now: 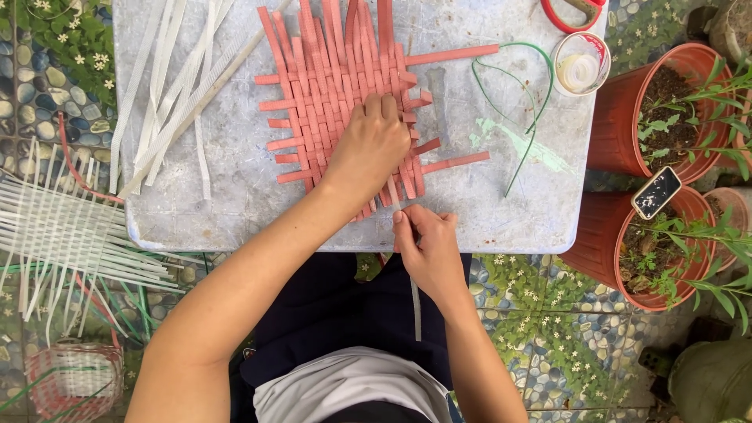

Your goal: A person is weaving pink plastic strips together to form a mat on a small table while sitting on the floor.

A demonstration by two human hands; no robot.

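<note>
White plastic strips (168,86) lay loose at the left end of the grey table (235,204), well apart from the work. A part-woven white mat (70,235) and a small pink-and-white basket (74,380) sat on the pebble-patterned floor below that end.

At mid-table lay the pink woven mat (329,94), flat, its strip ends projecting on all sides. The left hand (372,145) pressed down on its lower right part, fingers together and curled, touching the weave. Just beside it, at the near edge of the table, the right hand (427,243) had its fingertips pinched shut on a thin white strip (416,309), which hung down over the person's lap; its upper end appeared to enter the mat's near edge, though the hand hid the join.

Judgement: the holding hand was well placed, since pressure close to the entry point should keep the crossings from shifting. The strip would seat best kept flat, untwisted and in line with its row.

To the right lay a green wire (525,102), a roll of tape (580,66), and terracotta pots (627,102) beyond the table.
</note>
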